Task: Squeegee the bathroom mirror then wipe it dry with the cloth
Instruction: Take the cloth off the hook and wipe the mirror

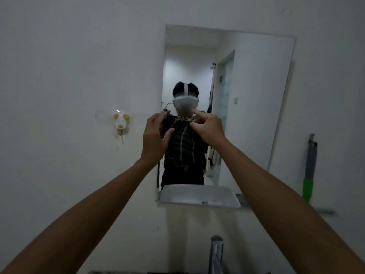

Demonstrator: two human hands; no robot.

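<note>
A frameless rectangular mirror [256, 95] hangs on the white wall ahead. In front of its lower left part I hold up a dark cloth [182, 143] with pale stripes, which hangs down from both hands. My left hand [154, 135] grips its upper left edge. My right hand [207, 127] pinches its upper right edge, index finger raised. The squeegee [310, 167], grey with a green handle, leans upright against the wall to the right of the mirror, away from both hands.
A small white and yellow holder [120, 121] is stuck to the wall left of the mirror. A chrome tap [216, 254] rises at the bottom centre. A narrow ledge [324, 211] runs along the wall under the squeegee. The mirror reflects a person and a doorway.
</note>
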